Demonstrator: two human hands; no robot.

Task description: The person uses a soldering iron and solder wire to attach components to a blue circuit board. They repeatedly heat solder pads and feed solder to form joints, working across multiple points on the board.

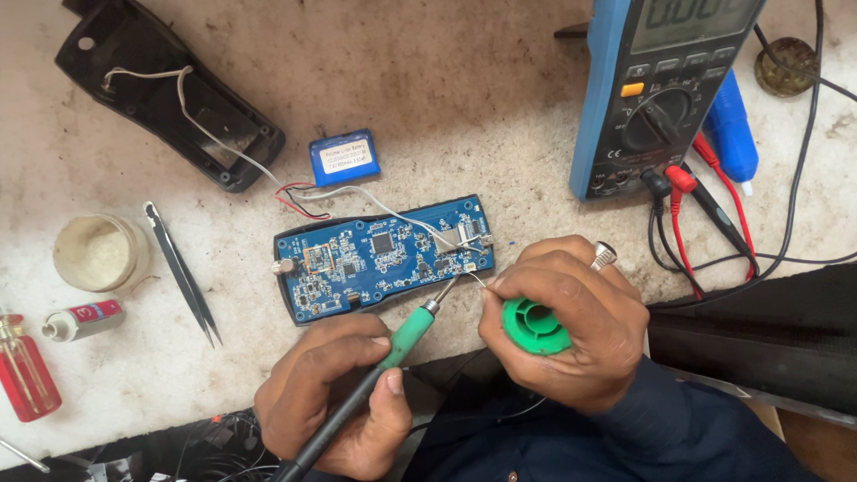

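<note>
A blue circuit board (375,254) lies in a black case half at the middle of the worktop. My left hand (326,406) grips a soldering iron (402,344) with a green handle, its tip touching the board's lower right edge. My right hand (571,326), with a ring on one finger, holds a green solder spool (531,326) and feeds a thin wire to the iron's tip. Red, black and white wires run from the board to a small blue battery pack (345,157).
A blue multimeter (661,85) with red and black leads stands at the back right. A black case half (170,94) lies at the back left. Black tweezers (183,272), a round flux tin (96,253), a small tube (82,319) and a red screwdriver handle (27,375) lie to the left.
</note>
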